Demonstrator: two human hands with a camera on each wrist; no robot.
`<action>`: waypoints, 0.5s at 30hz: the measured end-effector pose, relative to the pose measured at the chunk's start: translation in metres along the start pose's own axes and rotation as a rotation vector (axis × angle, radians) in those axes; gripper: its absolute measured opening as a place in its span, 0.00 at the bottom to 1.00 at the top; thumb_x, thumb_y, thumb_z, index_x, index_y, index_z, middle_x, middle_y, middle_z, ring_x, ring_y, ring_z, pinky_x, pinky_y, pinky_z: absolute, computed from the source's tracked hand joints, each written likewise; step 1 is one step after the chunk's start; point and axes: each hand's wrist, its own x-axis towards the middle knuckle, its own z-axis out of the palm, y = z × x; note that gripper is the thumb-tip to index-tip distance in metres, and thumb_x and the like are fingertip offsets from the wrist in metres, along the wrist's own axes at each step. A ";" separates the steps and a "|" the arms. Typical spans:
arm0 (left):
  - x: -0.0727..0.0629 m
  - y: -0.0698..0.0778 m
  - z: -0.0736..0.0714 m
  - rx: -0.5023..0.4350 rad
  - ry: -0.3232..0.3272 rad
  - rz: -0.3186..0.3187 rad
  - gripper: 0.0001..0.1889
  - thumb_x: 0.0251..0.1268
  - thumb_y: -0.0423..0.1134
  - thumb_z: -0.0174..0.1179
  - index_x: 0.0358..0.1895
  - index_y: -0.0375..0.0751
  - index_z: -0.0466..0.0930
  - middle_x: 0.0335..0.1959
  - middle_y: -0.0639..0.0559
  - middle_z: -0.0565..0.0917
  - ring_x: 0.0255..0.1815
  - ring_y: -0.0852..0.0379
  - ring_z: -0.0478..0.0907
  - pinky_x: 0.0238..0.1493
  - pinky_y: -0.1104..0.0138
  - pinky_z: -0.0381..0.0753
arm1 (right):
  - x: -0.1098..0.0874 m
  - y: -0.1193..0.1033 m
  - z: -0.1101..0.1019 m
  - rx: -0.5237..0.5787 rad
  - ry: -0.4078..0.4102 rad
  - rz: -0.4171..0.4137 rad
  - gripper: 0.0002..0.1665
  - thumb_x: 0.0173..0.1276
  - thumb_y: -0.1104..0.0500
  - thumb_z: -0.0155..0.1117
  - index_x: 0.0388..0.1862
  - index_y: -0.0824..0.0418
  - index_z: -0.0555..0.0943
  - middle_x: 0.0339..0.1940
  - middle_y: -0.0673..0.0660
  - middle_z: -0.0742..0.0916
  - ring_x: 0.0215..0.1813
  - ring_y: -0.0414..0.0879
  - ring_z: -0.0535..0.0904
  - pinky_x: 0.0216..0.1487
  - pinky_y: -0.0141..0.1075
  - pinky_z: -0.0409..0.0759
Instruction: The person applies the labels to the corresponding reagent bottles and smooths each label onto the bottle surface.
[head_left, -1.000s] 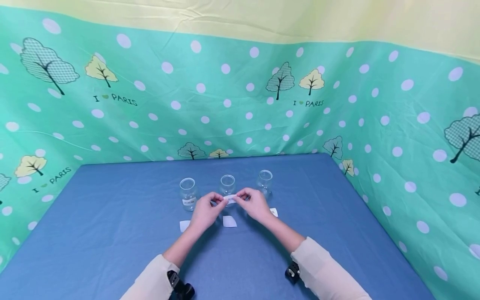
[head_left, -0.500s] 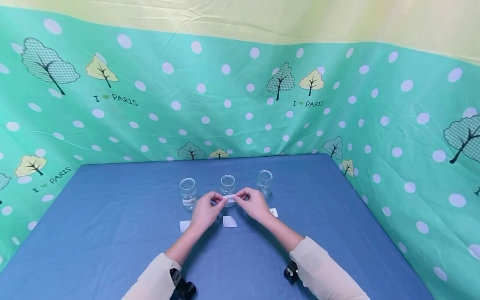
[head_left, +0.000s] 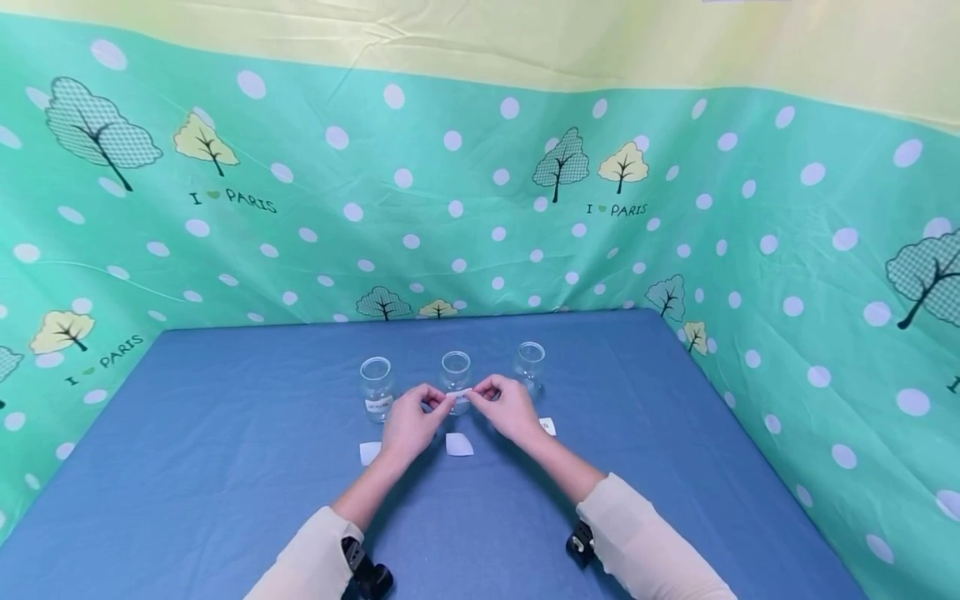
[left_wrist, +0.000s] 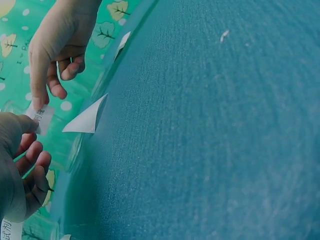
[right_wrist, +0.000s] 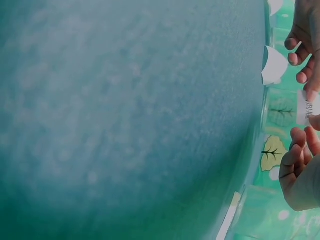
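Note:
Three clear glass jars stand in a row in the head view. At the front of the middle jar (head_left: 456,364), a small white printed label (head_left: 460,397) is held level between both hands. My left hand (head_left: 411,427) pinches its left end with thumb and fingertips. The right end is pinched by my right hand (head_left: 513,410). Whether the label touches the glass is hard to tell. The left jar (head_left: 376,383) bears a similar label (head_left: 379,405). My right hand partly covers the right jar (head_left: 530,358). Close up, the left wrist view shows dark characters on the label (left_wrist: 44,122).
A curled white paper piece (head_left: 460,444) lies before the middle jar. Another paper (head_left: 370,452) is at the left, partly behind the left wrist. A white printed piece (head_left: 548,426) lies at the right. The blue cloth table (head_left: 225,467) meets a green dotted curtain (head_left: 420,217).

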 end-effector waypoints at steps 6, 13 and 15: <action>0.000 -0.002 -0.001 -0.002 -0.016 -0.001 0.10 0.56 0.49 0.65 0.29 0.47 0.81 0.25 0.54 0.82 0.22 0.63 0.72 0.26 0.70 0.70 | 0.000 0.003 -0.001 0.021 0.010 0.022 0.11 0.59 0.53 0.68 0.34 0.59 0.83 0.24 0.54 0.83 0.19 0.37 0.72 0.22 0.28 0.71; -0.001 -0.002 -0.003 -0.020 -0.012 -0.003 0.12 0.55 0.48 0.66 0.33 0.44 0.81 0.27 0.52 0.82 0.25 0.61 0.73 0.29 0.69 0.71 | 0.002 0.004 -0.003 0.017 -0.032 0.027 0.24 0.58 0.52 0.70 0.51 0.59 0.79 0.36 0.57 0.85 0.16 0.38 0.70 0.18 0.30 0.71; 0.000 -0.002 -0.003 -0.024 -0.005 -0.005 0.14 0.54 0.49 0.67 0.36 0.42 0.80 0.29 0.50 0.82 0.27 0.59 0.74 0.31 0.68 0.71 | 0.003 0.004 -0.003 0.009 -0.058 0.029 0.29 0.57 0.50 0.70 0.56 0.58 0.77 0.40 0.56 0.85 0.15 0.38 0.70 0.18 0.31 0.72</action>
